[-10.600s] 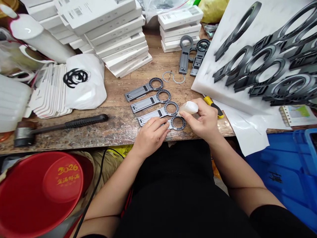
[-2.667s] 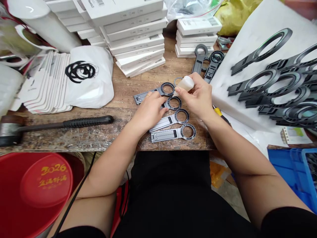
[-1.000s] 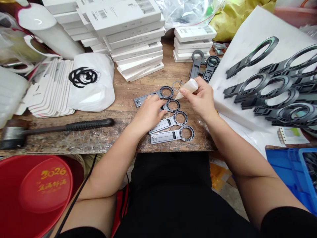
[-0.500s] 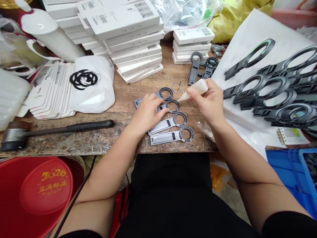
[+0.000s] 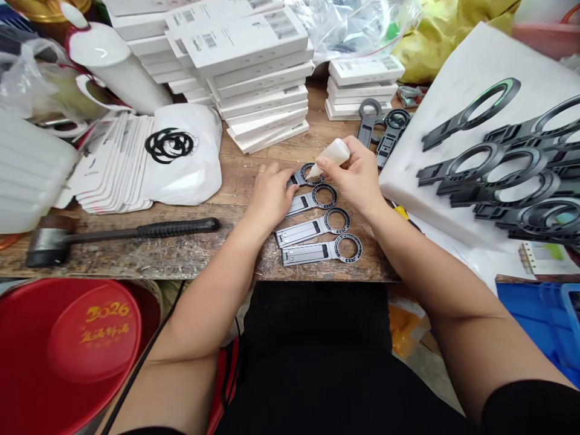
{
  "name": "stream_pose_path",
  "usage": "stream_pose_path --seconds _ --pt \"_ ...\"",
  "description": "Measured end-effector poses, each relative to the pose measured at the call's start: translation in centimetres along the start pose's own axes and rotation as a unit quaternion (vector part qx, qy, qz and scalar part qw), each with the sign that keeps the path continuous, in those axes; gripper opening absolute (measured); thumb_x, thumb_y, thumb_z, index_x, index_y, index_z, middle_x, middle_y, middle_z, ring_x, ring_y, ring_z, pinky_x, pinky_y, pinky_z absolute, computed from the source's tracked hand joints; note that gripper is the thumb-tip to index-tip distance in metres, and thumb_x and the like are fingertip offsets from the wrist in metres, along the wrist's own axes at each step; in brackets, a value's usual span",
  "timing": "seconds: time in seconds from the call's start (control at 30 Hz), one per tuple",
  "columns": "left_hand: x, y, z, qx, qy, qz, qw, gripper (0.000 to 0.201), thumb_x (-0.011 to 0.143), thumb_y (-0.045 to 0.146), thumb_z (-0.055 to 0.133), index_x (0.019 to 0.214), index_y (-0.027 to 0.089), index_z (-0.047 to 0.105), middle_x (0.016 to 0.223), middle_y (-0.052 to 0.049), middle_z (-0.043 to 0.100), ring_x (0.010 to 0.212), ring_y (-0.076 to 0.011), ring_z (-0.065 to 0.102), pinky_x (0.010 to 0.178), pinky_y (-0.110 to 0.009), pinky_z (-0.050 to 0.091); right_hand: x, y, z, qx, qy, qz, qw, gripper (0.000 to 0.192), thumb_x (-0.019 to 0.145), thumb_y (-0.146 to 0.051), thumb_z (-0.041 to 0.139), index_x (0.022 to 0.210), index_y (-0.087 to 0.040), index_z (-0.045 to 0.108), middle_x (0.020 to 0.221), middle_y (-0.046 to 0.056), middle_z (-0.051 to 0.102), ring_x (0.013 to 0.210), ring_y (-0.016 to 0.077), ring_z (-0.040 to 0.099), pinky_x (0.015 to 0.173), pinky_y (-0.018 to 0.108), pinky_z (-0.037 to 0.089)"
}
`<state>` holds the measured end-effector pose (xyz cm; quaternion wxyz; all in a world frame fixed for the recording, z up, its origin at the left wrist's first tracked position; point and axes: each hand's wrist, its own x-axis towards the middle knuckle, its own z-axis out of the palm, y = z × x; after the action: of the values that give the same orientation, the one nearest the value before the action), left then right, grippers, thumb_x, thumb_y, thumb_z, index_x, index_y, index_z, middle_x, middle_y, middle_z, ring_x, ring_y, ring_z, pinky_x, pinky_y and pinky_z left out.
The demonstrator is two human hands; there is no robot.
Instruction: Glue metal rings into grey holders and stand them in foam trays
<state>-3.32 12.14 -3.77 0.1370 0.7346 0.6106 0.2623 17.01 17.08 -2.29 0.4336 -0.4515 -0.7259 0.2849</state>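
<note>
Four-sided rows aside, several grey ring-ended brackets lie fanned on the wooden bench, rings to the right. My left hand (image 5: 272, 194) grips the arm of the farthest bracket (image 5: 312, 174), its fingers covering most of that arm. In my right hand (image 5: 360, 176) is a small white squeeze bottle (image 5: 336, 152), pinched and tilted, its narrow tip down at the farthest ring. Nearer to me lie a second bracket (image 5: 324, 196), a third bracket (image 5: 336, 220) and the nearest bracket (image 5: 348, 248).
White boxes (image 5: 254, 45) are stacked behind. Black rubber rings (image 5: 168, 145) lie on a white bag at left, beyond a mallet (image 5: 181, 227). On the right, a white foam block (image 5: 457, 78) holds several dark ring-ended parts. A red bucket (image 5: 27, 338) stands below the bench edge.
The bottle tip has moved from the second ring to the farthest one. My left hand has shifted away from the second bracket onto the farthest. The camera view has shifted slightly.
</note>
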Motion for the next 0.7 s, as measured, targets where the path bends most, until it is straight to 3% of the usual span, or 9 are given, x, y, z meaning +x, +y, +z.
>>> stream_pose_path --seconds 0.33,0.7 --pt "0.0 0.5 -0.5 -0.009 -0.022 -0.011 1.0 0.031 0.098 0.021 0.063 0.127 0.018 0.076 0.121 -0.013 0.069 0.12 -0.0366 0.06 0.111 -0.056 0.05 0.0 -0.3 0.2 -0.006 -0.005 -0.001 1.0 0.055 0.082 -0.082 0.072 0.089 -0.029 0.06 0.076 -0.001 0.057 0.077 0.0223 0.061 0.074 0.045 0.062" --pt "0.2 -0.1 -0.2 -0.018 -0.014 0.002 1.0 0.03 0.096 0.022 0.064 0.123 0.019 0.077 0.119 -0.012 0.07 0.118 -0.034 0.06 0.111 -0.055 0.051 2.5 0.1 1.1 -0.069 0.012 -0.006 0.998 0.061 0.081 -0.087 0.069 0.092 -0.028 0.062 0.091 0.002 0.07 0.084 0.0221 0.064 0.083 0.043 0.059"
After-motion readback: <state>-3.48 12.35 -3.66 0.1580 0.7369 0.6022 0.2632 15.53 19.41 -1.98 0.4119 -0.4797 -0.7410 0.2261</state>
